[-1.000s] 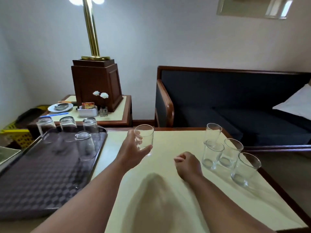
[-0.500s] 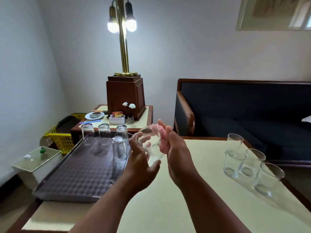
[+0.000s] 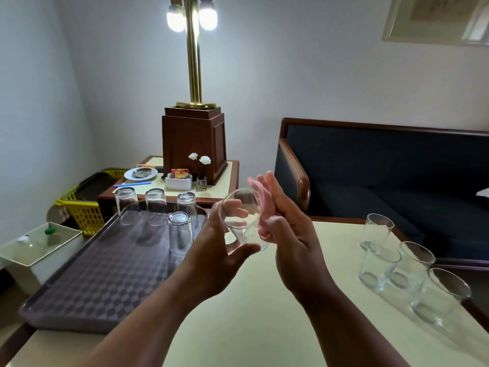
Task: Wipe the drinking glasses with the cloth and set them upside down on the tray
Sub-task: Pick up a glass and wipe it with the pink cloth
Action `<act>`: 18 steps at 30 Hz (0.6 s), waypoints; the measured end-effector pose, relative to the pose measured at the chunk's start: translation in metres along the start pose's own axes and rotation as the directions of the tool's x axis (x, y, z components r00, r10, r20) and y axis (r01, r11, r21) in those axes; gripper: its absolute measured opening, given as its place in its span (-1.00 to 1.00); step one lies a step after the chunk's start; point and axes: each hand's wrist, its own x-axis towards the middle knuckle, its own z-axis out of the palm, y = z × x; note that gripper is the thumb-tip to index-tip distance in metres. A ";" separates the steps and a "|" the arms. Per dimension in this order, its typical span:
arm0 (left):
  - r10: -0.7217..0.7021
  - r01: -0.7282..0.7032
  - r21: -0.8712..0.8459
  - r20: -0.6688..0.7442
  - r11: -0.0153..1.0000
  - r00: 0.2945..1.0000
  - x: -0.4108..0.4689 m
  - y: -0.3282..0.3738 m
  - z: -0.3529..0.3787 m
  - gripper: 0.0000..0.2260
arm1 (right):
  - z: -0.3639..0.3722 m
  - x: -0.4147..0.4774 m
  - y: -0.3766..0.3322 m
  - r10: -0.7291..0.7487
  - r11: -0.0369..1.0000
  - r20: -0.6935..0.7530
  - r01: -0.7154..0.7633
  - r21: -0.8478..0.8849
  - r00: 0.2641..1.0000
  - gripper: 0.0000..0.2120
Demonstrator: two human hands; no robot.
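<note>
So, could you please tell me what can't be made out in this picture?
Head view:
- The cloth: mostly hidden behind the right hand and the held glass; only a pink strip shows.
- How the right hand holds the cloth: hidden by its own back.
- Top of the lamp: cut off by the upper edge.
- Print on the packets: too small.
- The wall picture: cut off at the corner.

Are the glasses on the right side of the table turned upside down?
No, those four glasses stand mouth up; the inverted ones sit on the tray.
</note>
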 end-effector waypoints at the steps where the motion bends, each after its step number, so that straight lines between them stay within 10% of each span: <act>1: 0.010 -0.010 -0.010 -0.009 1.000 1.000 0.000 0.002 0.001 -0.41 | 0.000 0.001 0.001 -0.006 1.000 0.000 0.006 0.001 1.000 -0.48; 18: -0.005 0.004 -0.026 -0.032 1.000 0.999 -0.009 0.020 0.007 -0.31 | 0.007 -0.009 -0.007 0.033 0.999 -0.050 -0.031 0.036 0.998 -0.55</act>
